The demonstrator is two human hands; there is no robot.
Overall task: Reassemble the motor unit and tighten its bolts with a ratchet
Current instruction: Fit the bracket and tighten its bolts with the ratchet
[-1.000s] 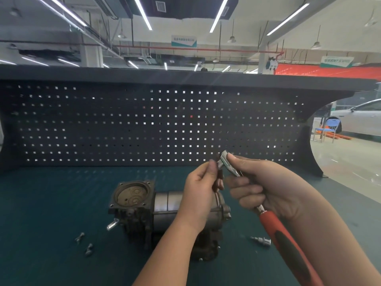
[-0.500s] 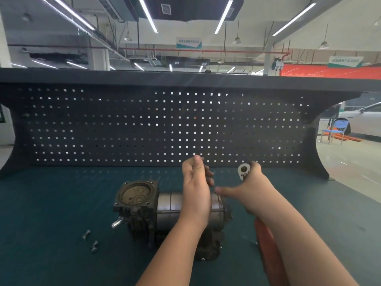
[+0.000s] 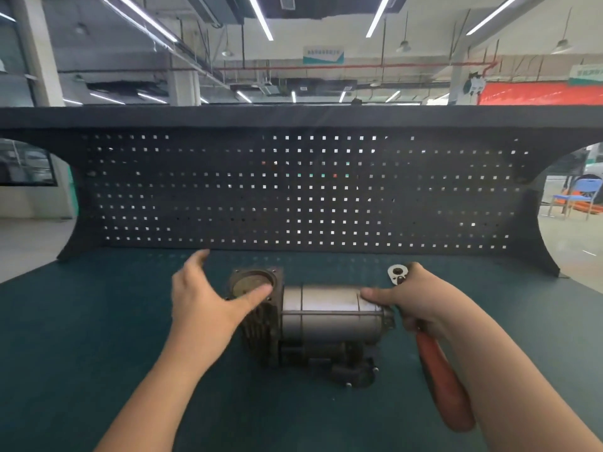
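Two hands flank ribbed metal motor unit [image 3: 326, 316]; left hand [image 3: 208, 296] spread, empty; right hand [image 3: 416, 303] grips red-handled ratchet [image 3: 439, 370].

- The motor unit [image 3: 321, 316], centre of the frame: a smooth, dull-silver metal cylinder, with a dark, rough-looking finned housing at its left end.
- The ratchet [image 3: 421, 327], lower right: a bright polished metal head and a matt orange-red handle.
- The desk [image 3: 98, 321]: a matt dark-teal top.
- The pegboard [image 3: 293, 190], across the middle: matt black perforated sheet.
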